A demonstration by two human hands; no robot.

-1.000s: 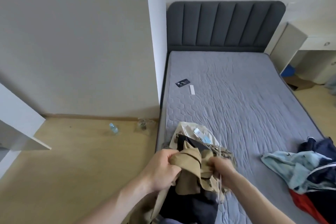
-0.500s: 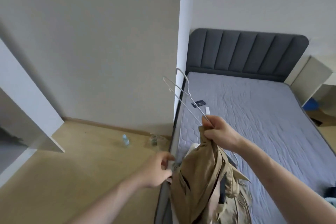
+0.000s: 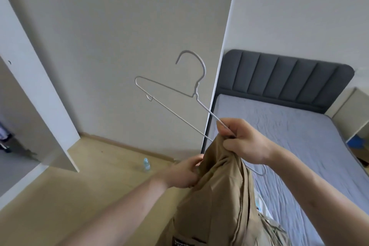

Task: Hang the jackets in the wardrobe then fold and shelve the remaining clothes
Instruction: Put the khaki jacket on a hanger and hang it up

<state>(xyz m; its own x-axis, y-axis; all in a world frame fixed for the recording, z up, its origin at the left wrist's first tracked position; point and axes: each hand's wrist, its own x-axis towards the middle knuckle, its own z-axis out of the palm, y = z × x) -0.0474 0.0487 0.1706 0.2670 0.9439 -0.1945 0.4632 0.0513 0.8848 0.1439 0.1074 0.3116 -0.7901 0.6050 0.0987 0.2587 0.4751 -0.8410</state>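
Note:
A tan jacket (image 3: 219, 201) hangs in front of me, held up above the bed's near corner. My right hand (image 3: 243, 142) grips its top edge together with one arm of a white wire hanger (image 3: 169, 90), whose hook points up and left. The hanger's other end pokes out below that hand. My left hand (image 3: 185, 173) pinches the jacket's left edge lower down. The wardrobe's white side panel (image 3: 40, 94) stands at the far left.
A grey mattress (image 3: 289, 146) with a dark padded headboard (image 3: 283, 78) fills the right. A small plastic bottle (image 3: 146, 165) stands on the wooden floor by the wall. A white bedside unit (image 3: 357, 114) sits at the right edge.
I have lifted the jacket and hanger higher and my view has turned up and left. My left hand has closed on the jacket's edge. The heap of other clothes has left the view.

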